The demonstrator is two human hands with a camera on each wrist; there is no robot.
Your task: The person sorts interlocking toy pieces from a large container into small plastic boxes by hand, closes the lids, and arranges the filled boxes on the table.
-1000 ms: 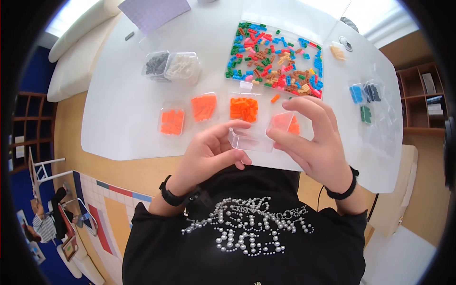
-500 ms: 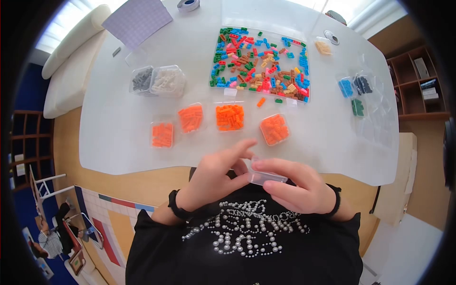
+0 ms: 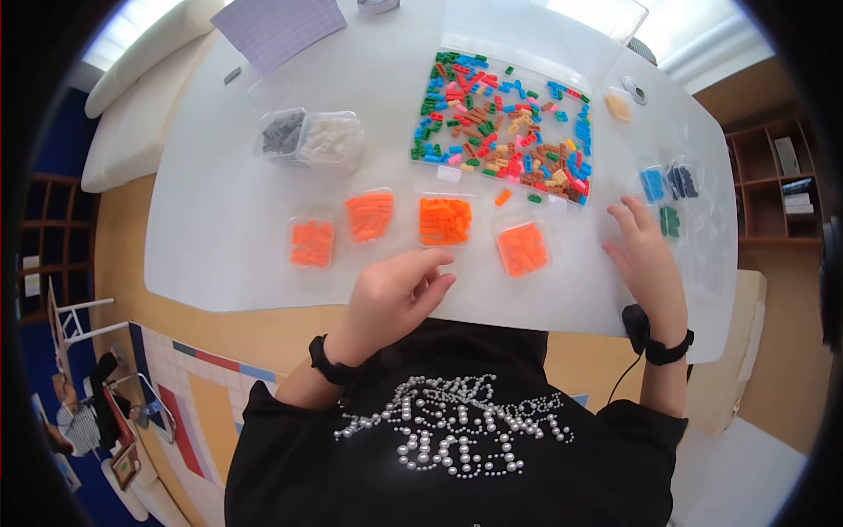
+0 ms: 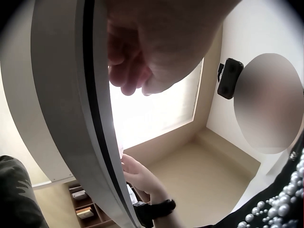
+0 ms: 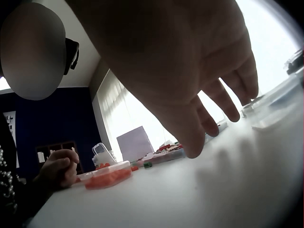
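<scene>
My left hand (image 3: 392,297) hovers at the table's front edge with its fingers loosely curled and nothing visible in them. In the left wrist view that hand (image 4: 156,47) shows curled fingers. To the right, my right hand (image 3: 650,263) reaches over the table, fingers spread and holding nothing visible, near a small container of green bricks (image 3: 670,221). The right wrist view shows this hand (image 5: 190,71) with fingers pointing down beside a clear container (image 5: 273,111). Between the hands stands a container of orange bricks (image 3: 523,249); another (image 3: 444,220) is beyond my left hand.
A large tray of mixed bricks (image 3: 492,123) lies at the back. Two more orange-brick containers (image 3: 369,216) (image 3: 312,243) stand left, with grey (image 3: 284,133) and white bricks (image 3: 330,140) behind. Loose orange (image 3: 502,198) and green bricks (image 3: 534,198) lie before the tray.
The hands have parted: my right hand has let go of the small clear container and moved far right. My left hand has stayed near the front edge, and the container is no longer between them.
</scene>
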